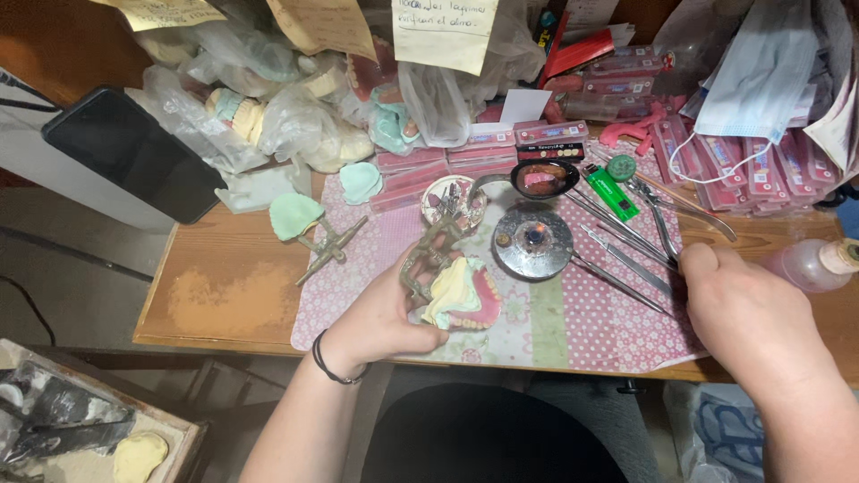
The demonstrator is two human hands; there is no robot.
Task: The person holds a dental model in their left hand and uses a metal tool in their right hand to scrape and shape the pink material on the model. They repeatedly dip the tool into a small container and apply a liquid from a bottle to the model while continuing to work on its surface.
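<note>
My left hand (380, 313) grips a brass articulator frame (422, 255) carrying a pale yellow plaster cast with a pink wax denture (465, 295), held just above the patterned mat (573, 331). My right hand (743, 313) rests at the mat's right side with its fingers closed on the end of a thin metal instrument (626, 282) whose tip points toward a round metal burner (533, 241) with a small flame. A black spoon with pink wax (544, 179) lies behind the burner.
Several metal tools, a green lighter (613, 192) and pliers (667, 224) lie on the mat's right. Red tooth-card boxes (761, 170), face masks and bagged casts crowd the back. A second articulator with a green cast (309, 228) sits left; a dark tablet (134, 152) and a bottle (819, 264) flank the table.
</note>
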